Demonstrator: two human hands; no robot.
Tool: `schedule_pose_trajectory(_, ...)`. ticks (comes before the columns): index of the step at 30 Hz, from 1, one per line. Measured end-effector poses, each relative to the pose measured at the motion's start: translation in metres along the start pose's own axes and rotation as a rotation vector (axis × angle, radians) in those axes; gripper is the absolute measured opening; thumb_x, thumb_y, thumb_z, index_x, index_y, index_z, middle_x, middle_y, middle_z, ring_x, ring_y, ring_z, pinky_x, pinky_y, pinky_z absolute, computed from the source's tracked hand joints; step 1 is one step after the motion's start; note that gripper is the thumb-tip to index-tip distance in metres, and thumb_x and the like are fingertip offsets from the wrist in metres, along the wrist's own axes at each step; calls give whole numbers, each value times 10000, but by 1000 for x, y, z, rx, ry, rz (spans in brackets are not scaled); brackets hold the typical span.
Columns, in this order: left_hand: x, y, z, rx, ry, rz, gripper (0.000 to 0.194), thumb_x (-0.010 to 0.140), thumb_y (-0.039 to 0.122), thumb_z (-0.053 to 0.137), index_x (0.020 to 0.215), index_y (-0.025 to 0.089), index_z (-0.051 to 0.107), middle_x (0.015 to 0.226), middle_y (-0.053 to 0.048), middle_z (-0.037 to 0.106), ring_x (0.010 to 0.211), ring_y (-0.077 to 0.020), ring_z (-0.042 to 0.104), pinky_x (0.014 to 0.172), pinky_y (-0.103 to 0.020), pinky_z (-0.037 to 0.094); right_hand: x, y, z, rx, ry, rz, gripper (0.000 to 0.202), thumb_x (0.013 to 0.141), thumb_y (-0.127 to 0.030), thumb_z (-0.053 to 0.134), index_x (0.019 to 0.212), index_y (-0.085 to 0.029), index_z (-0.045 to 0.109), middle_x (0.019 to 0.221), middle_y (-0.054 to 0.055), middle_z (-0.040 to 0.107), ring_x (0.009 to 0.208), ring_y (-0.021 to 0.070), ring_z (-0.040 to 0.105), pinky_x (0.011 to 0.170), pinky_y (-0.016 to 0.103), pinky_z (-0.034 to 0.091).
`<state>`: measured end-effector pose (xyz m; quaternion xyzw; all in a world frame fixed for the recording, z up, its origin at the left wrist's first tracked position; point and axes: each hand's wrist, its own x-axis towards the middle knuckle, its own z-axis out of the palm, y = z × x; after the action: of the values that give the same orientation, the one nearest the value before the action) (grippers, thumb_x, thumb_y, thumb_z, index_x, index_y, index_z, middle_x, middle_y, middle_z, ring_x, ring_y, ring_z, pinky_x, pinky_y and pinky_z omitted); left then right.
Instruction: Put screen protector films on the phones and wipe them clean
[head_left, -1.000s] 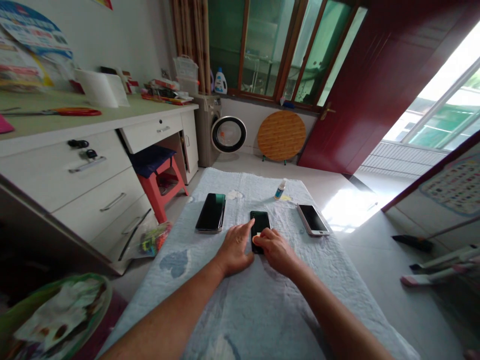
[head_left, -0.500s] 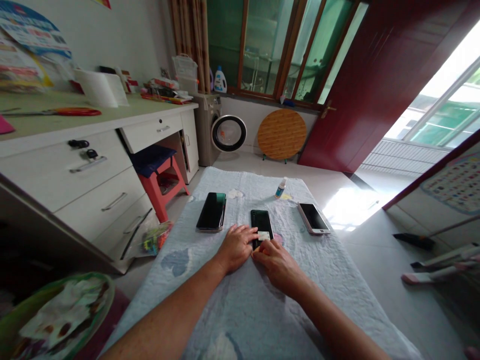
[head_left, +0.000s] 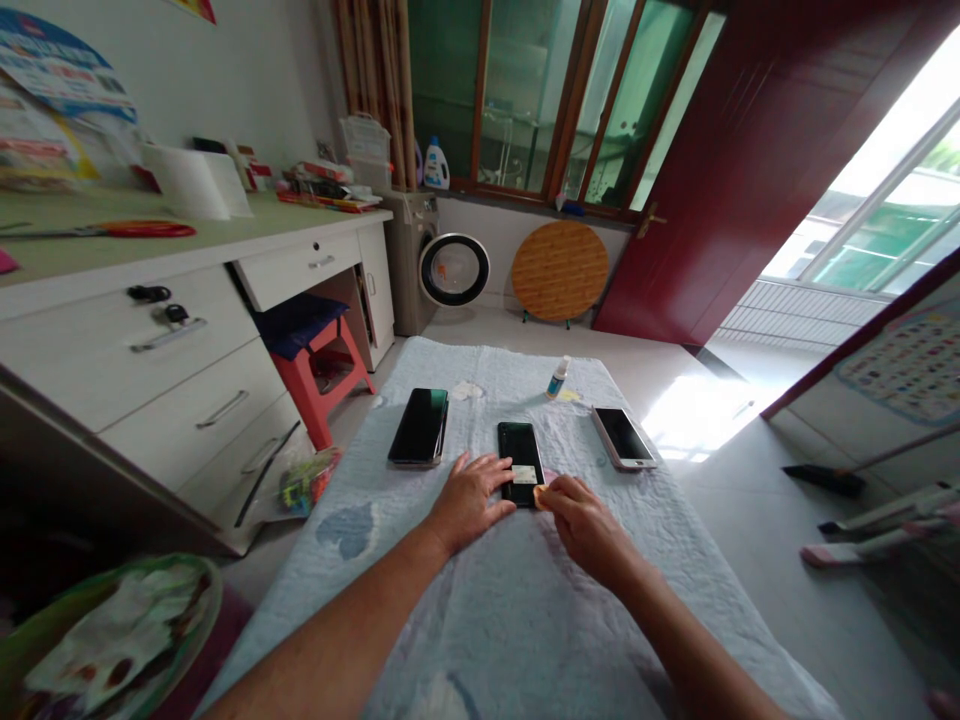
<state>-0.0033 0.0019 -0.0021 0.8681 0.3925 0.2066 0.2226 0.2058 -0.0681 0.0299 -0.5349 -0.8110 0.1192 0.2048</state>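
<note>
While the spread left hand (head_left: 471,496) touches the phone (head_left: 519,442), right hand (head_left: 576,508), grip pinching orange piece (head_left: 539,498), phone's white label (head_left: 525,475) unreadable

I can read no words, brands or numbers. Print on the pale label (head_left: 525,475) of my black smartphone (head_left: 517,440), the small spray bottle (head_left: 556,380), the detergent bottle (head_left: 436,166) and the wall chart (head_left: 904,365) is too small or blurred.

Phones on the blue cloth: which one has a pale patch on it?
The middle phone, touched by the left hand. Its pale patch shows; the leftmost phone and rightmost phone show none.
</note>
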Motion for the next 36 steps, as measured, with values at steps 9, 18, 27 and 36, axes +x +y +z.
schedule_pose_trajectory(9, 0, -1, 2, -2, 66, -9, 465, 814, 343, 686, 1248, 232, 566, 1397, -104, 533, 1314, -275, 462, 1140, -531, 251, 23, -1, 24, -124, -25, -77, 285, 960, -174, 445, 1193, -234, 598, 1095, 66, 595, 977, 196, 484, 894, 300, 401)
schedule_pose_trajectory(18, 2, 0, -2, -76, 79, 9, 569, 783, 417, 706, 1288, 224, 528, 1316, -103, 594, 1245, -290, 515, 1120, -516, 272, 89, 22, 25, -307, -56, -21, 256, 969, -241, 448, 1166, -214, 609, 1092, 67, 593, 962, 199, 464, 871, 280, 351)
schedule_pose_trajectory(27, 2, 0, -2, -12, 50, -14, 541, 792, 401, 711, 1276, 215, 557, 1365, -112, 564, 1284, -289, 488, 1127, -510, 270, 106, 49, 27, -336, 17, 101, 288, 994, -226, 379, 1085, -180, 649, 1064, 98, 617, 944, 191, 518, 866, 288, 353)
schedule_pose_trajectory(36, 1, 0, 0, 35, 54, -22, 515, 771, 358, 749, 1238, 213, 586, 1391, -107, 544, 1296, -277, 485, 1130, -507, 281, 38, 18, 20, -202, 66, 49, 266, 969, -161, 403, 958, -210, 664, 901, 52, 602, 831, 167, 533, 786, 251, 406)
